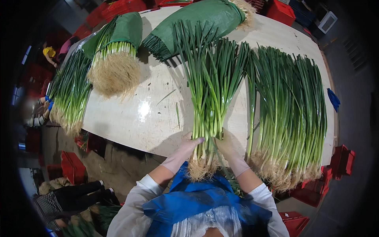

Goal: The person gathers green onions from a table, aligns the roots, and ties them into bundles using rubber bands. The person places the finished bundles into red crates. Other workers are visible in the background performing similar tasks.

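Both of my hands wear thin pale gloves and hold a bunch of green onions (208,112) near its roots, at the front edge of the table. My left hand (186,147) grips the stalks from the left, with the thumb across the front. On the other side, my right hand (227,148) closes around the lower stalks, its fingers partly hidden. The bunch's pale roots hang towards my blue apron (192,204), while its leaves fan out over the table. A large pile of green onions (290,115) lies to the right, with its roots over the near edge.
On the pale tabletop (142,127) are two bundles in green wrapping (128,29) (195,26). More green onions (72,89) lie at the left edge, by a person's blue-gloved hands (49,103). Red crates (72,167) stand around the table; another person (68,198) is at lower left.
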Demonstrator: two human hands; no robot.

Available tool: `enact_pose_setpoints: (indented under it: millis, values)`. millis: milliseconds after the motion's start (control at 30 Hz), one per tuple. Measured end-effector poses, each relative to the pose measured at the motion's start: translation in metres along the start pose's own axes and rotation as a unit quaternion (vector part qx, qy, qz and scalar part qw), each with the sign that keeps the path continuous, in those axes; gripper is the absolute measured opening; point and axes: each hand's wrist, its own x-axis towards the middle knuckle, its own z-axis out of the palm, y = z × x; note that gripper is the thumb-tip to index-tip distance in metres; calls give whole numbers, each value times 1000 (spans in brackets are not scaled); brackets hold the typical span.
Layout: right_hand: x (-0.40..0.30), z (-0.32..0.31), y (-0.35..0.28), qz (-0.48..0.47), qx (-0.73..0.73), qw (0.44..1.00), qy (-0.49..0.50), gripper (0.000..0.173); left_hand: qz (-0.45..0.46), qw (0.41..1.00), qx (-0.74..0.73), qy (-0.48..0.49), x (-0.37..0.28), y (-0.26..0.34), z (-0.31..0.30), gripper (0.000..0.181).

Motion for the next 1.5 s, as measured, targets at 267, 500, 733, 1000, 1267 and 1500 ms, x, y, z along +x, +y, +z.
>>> enact_pose_setpoints:
  millis: [267, 500, 733, 1000, 1267, 1500]
  values:
    - [-32, -19, -25, -162, -182, 965, 98, 53, 88, 991, -45, 96, -10, -15, -31, 34]
    - [-48, 10, -24, -207, -408, 887, 52, 69, 21, 994, -108, 26, -20, 3, -63, 32]
    - [-44, 2, -42, -17, -279, 960, 28, 34, -6, 988, -154, -12, -21, -6, -95, 29]
    - [-42, -61, -38, -133, -270, 933, 200, 31, -2, 976, -219, -14, -14, -22, -127, 33]
    - [-74, 31, -77, -163, -260, 939, 156, 42, 51, 990, -121, -46, -20, -30, -111, 38]
    - [-33, 127, -79, 11, -38, 999, 16, 44, 59, 978, -140, -144, -45, -21, -99, 45]
